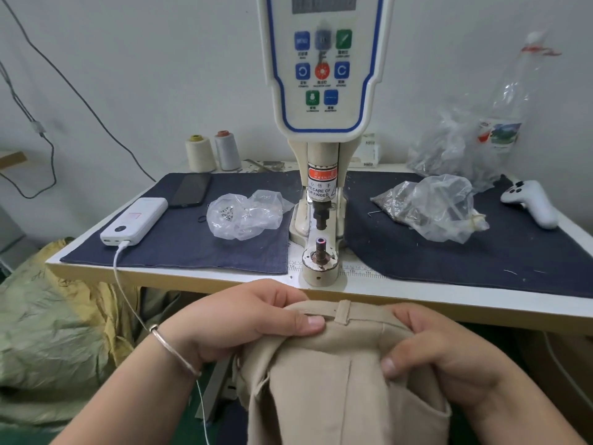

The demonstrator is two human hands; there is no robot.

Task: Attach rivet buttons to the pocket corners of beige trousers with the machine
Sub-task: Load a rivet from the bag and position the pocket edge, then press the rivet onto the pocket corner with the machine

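**Beige trousers held below the machine**

The trousers (337, 374) are beige, of a plain matte weave, held in front of the table (199, 277) edge and below it, waistband uppermost. A belt loop (343, 311) crosses the waistband near its middle, a seam runs down from it, and a pocket opening gapes at the lower right.

The left hand (256, 319) grips the waistband left of the loop, thumb flat on top and fingers curled behind the cloth. The right hand (449, 351) pinches the fabric near the pocket top, thumb pressed on the front, fingers tucked over the edge.

The machine (321, 187) stands on the table just beyond the hands, its lower post (320, 248) bare, well apart from the trousers. A clear bag (244, 215) of small metal pieces lies on the dark mat (179, 242) to its left.
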